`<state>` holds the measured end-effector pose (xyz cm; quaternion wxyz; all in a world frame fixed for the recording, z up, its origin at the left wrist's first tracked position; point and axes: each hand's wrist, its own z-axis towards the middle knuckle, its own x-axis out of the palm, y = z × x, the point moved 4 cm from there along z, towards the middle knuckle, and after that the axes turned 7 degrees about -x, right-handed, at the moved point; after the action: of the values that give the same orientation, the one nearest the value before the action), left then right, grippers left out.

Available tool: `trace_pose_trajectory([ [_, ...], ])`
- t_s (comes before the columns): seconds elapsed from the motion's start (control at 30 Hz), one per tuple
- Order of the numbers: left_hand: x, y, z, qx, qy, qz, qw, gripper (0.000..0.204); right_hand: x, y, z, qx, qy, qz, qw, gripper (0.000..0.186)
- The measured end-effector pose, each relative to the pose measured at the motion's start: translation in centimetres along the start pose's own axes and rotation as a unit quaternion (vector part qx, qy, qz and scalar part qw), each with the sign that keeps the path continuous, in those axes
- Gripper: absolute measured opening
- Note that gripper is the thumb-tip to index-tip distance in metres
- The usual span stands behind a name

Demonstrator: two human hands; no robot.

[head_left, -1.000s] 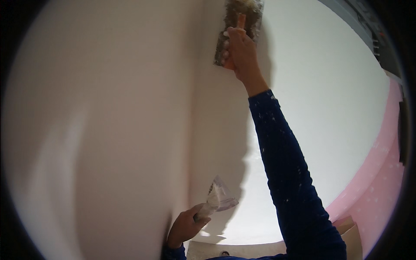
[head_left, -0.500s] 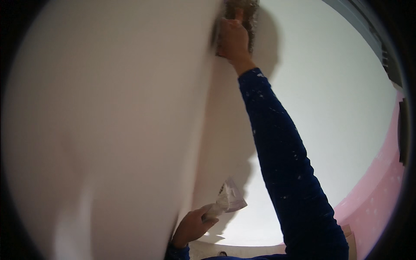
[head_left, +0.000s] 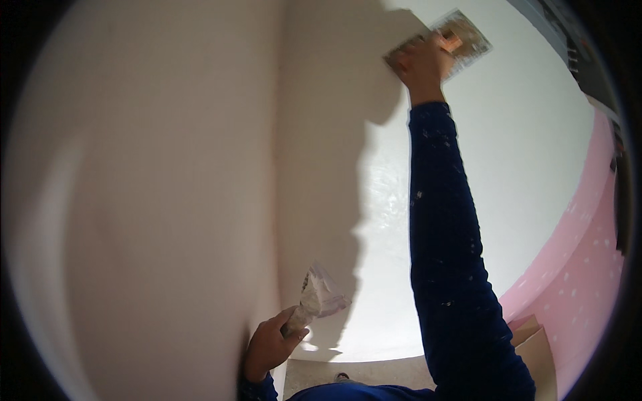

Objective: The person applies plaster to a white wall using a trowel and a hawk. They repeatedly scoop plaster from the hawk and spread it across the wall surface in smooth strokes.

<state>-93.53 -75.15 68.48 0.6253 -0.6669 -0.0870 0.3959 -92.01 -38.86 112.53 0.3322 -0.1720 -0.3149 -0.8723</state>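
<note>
High on the white wall (head_left: pixel 508 127), my right hand (head_left: pixel 426 61) grips the wooden handle of a plastering trowel (head_left: pixel 471 41). Its rectangular metal blade, smeared with plaster, is tilted and lies against or very close to the wall; which of the two I cannot tell. Low on the left, my left hand (head_left: pixel 271 344) is closed round the handle of a putty knife (head_left: pixel 322 294), whose wide blade points up and to the right. White material coats its handle and part of the blade. A dark blue sleeve with white specks covers my right arm.
To the left, another pale wall (head_left: pixel 160 200) meets the white wall at an inside corner. Pink wall with white spots (head_left: pixel 582 301) curves along the right. A cardboard piece (head_left: pixel 535 351) stands at lower right, above a greyish floor (head_left: pixel 374 373).
My right hand has swept the trowel rightward from near the corner, and the blade has turned from upright to slanted. In view, the left hand and putty knife sit slightly further left.
</note>
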Motion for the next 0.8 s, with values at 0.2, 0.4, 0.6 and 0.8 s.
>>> trace_pose_trajectory([
  [0.2, -1.1, 0.3, 0.1, 0.018, 0.035, -0.031, 0.999, 0.056, -2.8, 5.0, -5.9, 0.007, 0.041, 0.107, 0.993, 0.023],
  [0.4, -2.4, 0.6, 0.0, 0.01, 0.047, -0.005, 0.999, 0.055, 6.8, 1.9, -15.0, 0.03, 0.231, 0.051, 0.971, 0.021],
  [0.6, -0.3, 0.1, 0.4, 0.016, 0.026, -0.011, 0.999, 0.056, 10.8, -0.1, -16.3, 0.039, 0.285, 0.012, 0.958, 0.025],
  [0.8, -0.7, -0.2, 0.4, 0.016, 0.051, -0.011, 0.999, 0.057, 12.8, -1.2, -16.1, 0.04, 0.286, 0.01, 0.957, 0.027],
])
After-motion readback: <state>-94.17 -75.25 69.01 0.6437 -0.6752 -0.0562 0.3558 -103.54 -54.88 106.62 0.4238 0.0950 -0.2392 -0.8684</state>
